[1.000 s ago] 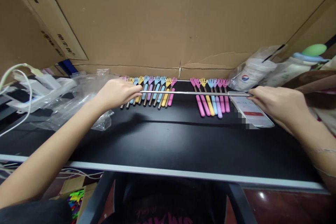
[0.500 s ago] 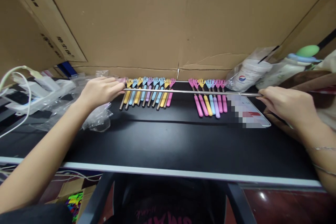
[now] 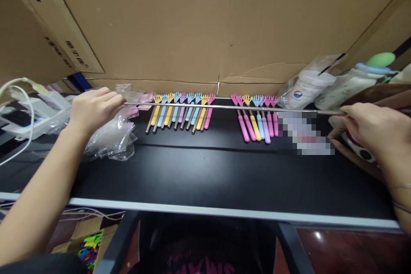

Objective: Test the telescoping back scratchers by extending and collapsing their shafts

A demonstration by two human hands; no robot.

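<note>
A thin telescopic metal rod (image 3: 221, 107) stretches level across the view, thicker towards its right end. My left hand (image 3: 94, 109) is closed around its left end, above crumpled clear plastic bags. At the far right my right hand (image 3: 372, 126) grips the other end. Behind and below the rod, back scratchers lie side by side on the black table (image 3: 205, 180). The left group (image 3: 181, 111) has yellow, blue, purple and pink claw heads, several with bare metal shafts towards me. The right group (image 3: 257, 122) has pink, yellow, blue and purple handles pointing towards me.
Clear plastic bags (image 3: 111, 137) lie at left beside a white power strip (image 3: 41, 122) with cables. A lidded cup (image 3: 310, 87) in a bag and a pale bottle (image 3: 356, 85) stand back right. Cardboard (image 3: 180, 25) walls the rear. A box (image 3: 83, 227) of colourful pieces sits below.
My hands have moved apart, the left one leftward and the right one rightward. The rod between them has grown longer. The back scratchers have stayed in place.
</note>
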